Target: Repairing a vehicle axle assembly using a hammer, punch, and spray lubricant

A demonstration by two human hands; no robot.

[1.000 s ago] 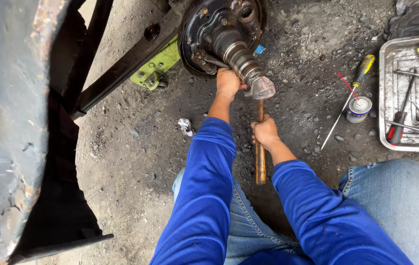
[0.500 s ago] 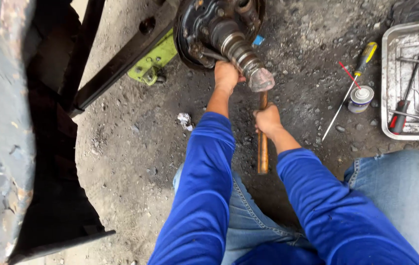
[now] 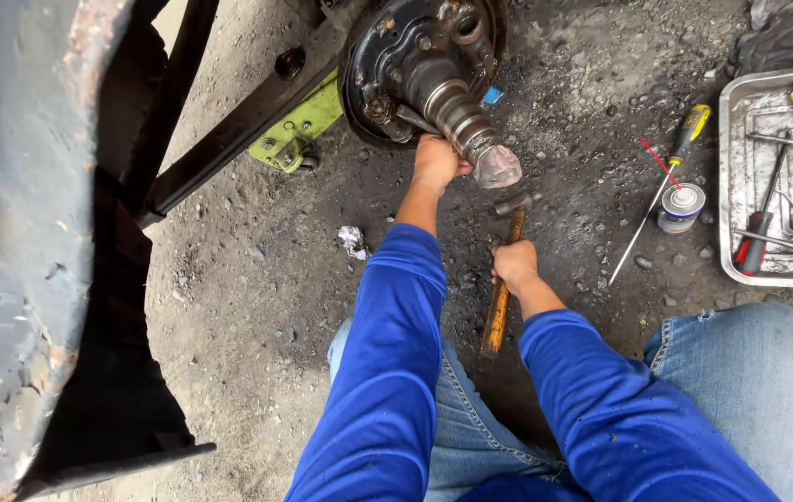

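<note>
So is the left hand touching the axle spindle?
Touching. The head view shows the left hand pressed against the underside of the spindle, fingers on it, with no gap visible.

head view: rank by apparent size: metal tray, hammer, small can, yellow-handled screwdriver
1. metal tray, cut off by the frame edge
2. hammer
3. yellow-handled screwdriver, close to the hammer in length, so that pair is unsure
4. small can
</note>
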